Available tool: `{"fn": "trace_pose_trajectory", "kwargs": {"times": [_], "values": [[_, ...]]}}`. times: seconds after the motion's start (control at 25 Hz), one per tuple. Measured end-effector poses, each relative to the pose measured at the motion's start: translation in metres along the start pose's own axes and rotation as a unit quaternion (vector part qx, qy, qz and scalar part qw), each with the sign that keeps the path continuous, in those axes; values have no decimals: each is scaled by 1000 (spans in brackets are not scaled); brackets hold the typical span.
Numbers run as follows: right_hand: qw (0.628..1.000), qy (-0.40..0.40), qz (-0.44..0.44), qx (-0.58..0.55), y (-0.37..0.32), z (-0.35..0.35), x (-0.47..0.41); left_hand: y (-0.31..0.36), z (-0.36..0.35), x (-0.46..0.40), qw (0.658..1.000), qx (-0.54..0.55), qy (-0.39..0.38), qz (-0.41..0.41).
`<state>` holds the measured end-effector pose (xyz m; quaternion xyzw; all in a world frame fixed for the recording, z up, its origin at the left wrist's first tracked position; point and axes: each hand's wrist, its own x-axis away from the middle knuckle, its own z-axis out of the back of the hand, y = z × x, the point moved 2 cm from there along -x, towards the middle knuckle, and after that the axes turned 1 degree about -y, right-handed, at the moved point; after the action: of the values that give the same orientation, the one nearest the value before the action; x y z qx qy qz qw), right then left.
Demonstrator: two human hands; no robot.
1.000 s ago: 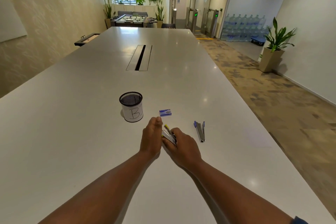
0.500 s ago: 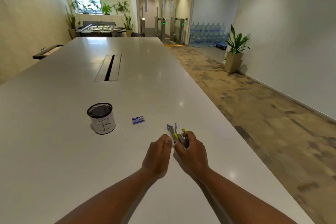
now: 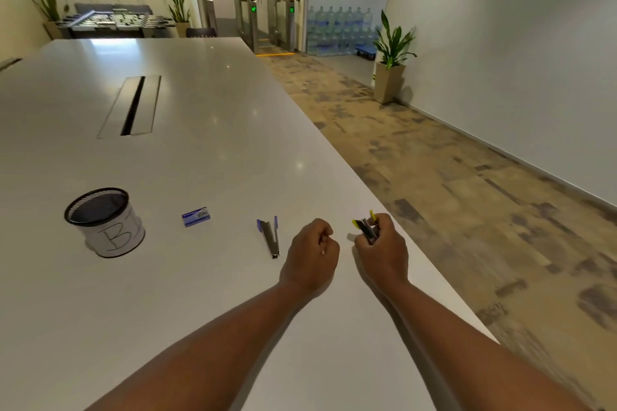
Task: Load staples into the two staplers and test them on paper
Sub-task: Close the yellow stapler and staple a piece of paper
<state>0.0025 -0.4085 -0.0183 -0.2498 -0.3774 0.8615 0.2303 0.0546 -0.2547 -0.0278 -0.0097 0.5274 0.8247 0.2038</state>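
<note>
A yellow-trimmed stapler (image 3: 365, 227) is gripped in my right hand (image 3: 382, 250) close to the table's right edge. My left hand (image 3: 312, 252) hovers just left of it with curled fingers and nothing visible in it. The blue-trimmed stapler (image 3: 269, 236) lies flat on the white table (image 3: 200, 150), a little left of my left hand. Further left lies a small blue box of staples (image 3: 196, 216). No paper shows in view.
A black mesh cup (image 3: 105, 222) with a white label marked "B" stands at the left. A cable slot (image 3: 132, 105) runs down the table's middle. The table's right edge drops to a patterned floor; a potted plant (image 3: 390, 57) stands by the wall.
My right hand has carried the yellow stapler to the right, away from the blue one. My left hand has let go and separated from it. The view has swung rightward.
</note>
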Motion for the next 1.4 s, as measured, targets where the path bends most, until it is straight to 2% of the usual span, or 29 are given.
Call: {"fn": "trace_pose_trajectory", "kwargs": {"times": [0.12,0.32,0.44,0.6,0.8,0.96,1.12,1.4], "values": [[999,29,-7,14,12,3,-17,-2,-14,-16,998,-47,-24,-18],[996,43,-16,78,17,-1,-36,-3,-32,-41,974,-214,-71,2],[992,34,-17,123,15,-4,-38,3,-38,-52,964,-254,-82,7],[990,32,-6,138,15,-7,-38,3,-43,-58,945,-297,-141,-3],[992,14,-13,128,18,-10,-37,4,-42,-58,945,-294,-140,-14],[994,13,-8,105,18,-10,-36,5,-39,-56,961,-254,-98,-50],[998,33,-4,56,18,-9,-32,3,-36,-58,976,-207,-64,-35],[996,17,-33,77,26,-9,-41,4,-35,-57,981,-189,-44,-23]]}}
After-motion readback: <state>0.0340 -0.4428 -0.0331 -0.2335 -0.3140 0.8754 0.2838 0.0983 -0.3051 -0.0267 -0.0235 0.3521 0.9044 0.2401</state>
